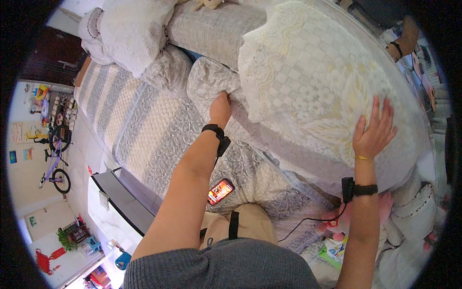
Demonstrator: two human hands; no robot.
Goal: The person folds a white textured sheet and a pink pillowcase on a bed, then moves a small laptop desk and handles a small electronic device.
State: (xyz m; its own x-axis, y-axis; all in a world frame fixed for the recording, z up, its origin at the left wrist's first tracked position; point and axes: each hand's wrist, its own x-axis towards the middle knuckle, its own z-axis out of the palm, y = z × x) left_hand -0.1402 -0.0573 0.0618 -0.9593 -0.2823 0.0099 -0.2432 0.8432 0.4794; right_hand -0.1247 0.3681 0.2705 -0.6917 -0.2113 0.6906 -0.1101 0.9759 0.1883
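My left hand (220, 108) is curled on a crumpled grey patterned cushion (207, 74), its fingertips partly hidden. Over the sofa back hangs a cream lace-patterned cover (303, 79), which reaches close to that hand. My right hand (376, 132) lies flat on the cover's right side, fingers spread, holding nothing. Beneath the cover's lower edge runs pale fabric (299, 159). Both of my wrists wear black straps with small devices. A quilted, striped grey-and-cream sofa cover (169, 141) spreads out before me.
A lit phone (221, 191) lies on the seat by my lap. Beside my right forearm are pink plush (344, 213) and a green-and-white packet (334, 249). A white-topped table (108, 195) stands left, a purple bicycle (56, 159) beyond. Another person's limb (404, 39) shows top right.
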